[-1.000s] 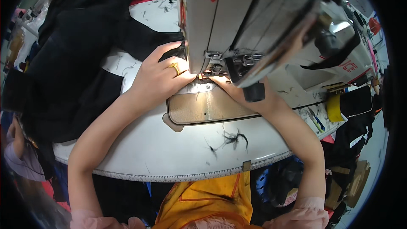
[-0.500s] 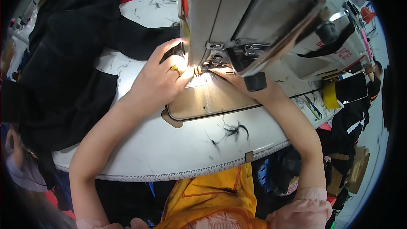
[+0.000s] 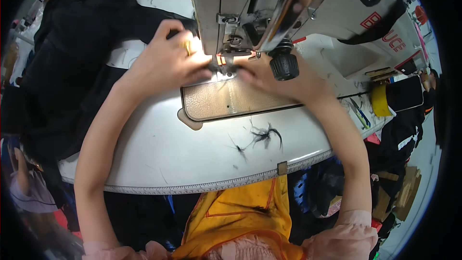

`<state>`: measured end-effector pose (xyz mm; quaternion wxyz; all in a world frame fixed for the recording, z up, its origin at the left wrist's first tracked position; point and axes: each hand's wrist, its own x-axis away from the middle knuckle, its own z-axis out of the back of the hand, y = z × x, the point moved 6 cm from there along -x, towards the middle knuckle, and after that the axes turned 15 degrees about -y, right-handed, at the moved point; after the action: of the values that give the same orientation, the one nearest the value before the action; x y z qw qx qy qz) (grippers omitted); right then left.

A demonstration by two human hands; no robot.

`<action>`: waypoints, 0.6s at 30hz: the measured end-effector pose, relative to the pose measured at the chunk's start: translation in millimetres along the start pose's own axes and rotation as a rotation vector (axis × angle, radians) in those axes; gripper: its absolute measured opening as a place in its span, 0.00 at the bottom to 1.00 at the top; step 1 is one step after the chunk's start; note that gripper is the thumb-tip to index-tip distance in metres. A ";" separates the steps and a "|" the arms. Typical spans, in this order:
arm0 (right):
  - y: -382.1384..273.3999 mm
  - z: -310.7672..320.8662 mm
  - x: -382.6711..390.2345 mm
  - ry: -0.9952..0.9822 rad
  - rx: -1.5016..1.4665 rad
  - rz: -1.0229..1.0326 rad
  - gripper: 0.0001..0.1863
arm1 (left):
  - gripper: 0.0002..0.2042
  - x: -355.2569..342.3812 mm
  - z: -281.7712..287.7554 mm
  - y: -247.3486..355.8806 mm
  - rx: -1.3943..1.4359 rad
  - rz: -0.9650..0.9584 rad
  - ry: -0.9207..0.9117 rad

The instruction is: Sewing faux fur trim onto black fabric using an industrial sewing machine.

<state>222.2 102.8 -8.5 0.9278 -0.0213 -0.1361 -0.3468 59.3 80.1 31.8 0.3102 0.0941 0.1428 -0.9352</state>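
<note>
A sewing machine [image 3: 202, 14] with a lit needle area stands in front of me. A black garment [image 3: 72, 62] spreads over the table's left, and part of it runs behind my left hand [image 3: 163, 62]. That hand, a yellow ring on one finger, has its fingers bent and pinches dark cloth just left of the presser foot. From the other side, my right hand [image 3: 279, 77] has its fingertips on the same dark cloth, close under the machine head; its fingers are blurred and partly hidden. A small orange-striped piece [image 3: 221, 59] shows at the needle between my hands.
A tan cover plate [image 3: 211, 101] lies before the needle on the white table [image 3: 159, 159], whose front edge carries a measuring tape [image 3: 231, 185]. Black thread scraps [image 3: 264, 136] lie nearby. Thread snips [image 3: 360, 114] and a yellow roll [image 3: 380, 101] are at right. Another person [image 3: 29, 188] sits far left.
Both hands have shifted away from me, and dark cloth now shows between them at the needle. My left hand's fingers are more curled. The whole view has shifted slightly.
</note>
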 end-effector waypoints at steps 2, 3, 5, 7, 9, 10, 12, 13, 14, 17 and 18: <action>-31.1 20.8 18.9 0.341 -0.065 0.260 0.13 | 0.15 6.0 18.0 19.6 0.133 -0.122 0.070; -36.0 19.5 21.7 0.307 -0.151 0.236 0.14 | 0.16 7.7 19.9 24.7 0.209 -0.052 0.014; -35.2 17.1 22.1 0.269 -0.236 0.200 0.15 | 0.15 11.0 17.9 40.4 0.270 -0.052 -0.122; -40.1 12.8 19.5 0.198 -0.275 0.475 0.15 | 0.14 14.7 17.4 51.1 0.192 -0.127 -0.187; -13.0 7.9 12.0 0.152 -0.139 0.352 0.15 | 0.12 14.6 17.2 43.2 0.146 -0.037 -0.175; -1.4 14.6 11.8 0.366 -0.032 0.259 0.08 | 0.11 13.6 16.0 35.3 0.113 0.032 -0.182; 12.9 13.5 4.9 0.485 0.049 0.226 0.09 | 0.09 10.4 15.8 31.5 0.043 0.027 -0.166; 17.4 15.2 5.0 0.564 0.034 0.284 0.09 | 0.09 8.6 15.6 30.1 0.108 0.012 -0.158; 19.1 13.0 2.3 0.571 0.054 0.298 0.08 | 0.09 7.5 14.9 31.2 0.175 -0.033 -0.160; 11.6 5.2 1.8 0.531 0.212 0.410 0.06 | 0.09 7.5 13.1 22.8 0.085 -0.038 -0.148; 10.8 3.8 3.2 0.509 0.178 0.415 0.06 | 0.08 8.0 11.8 18.1 0.031 -0.057 -0.136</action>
<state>230.6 109.4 -3.4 0.9810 0.1200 0.0774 -0.1315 63.0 57.9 37.0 0.2908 0.0311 0.1095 -0.9500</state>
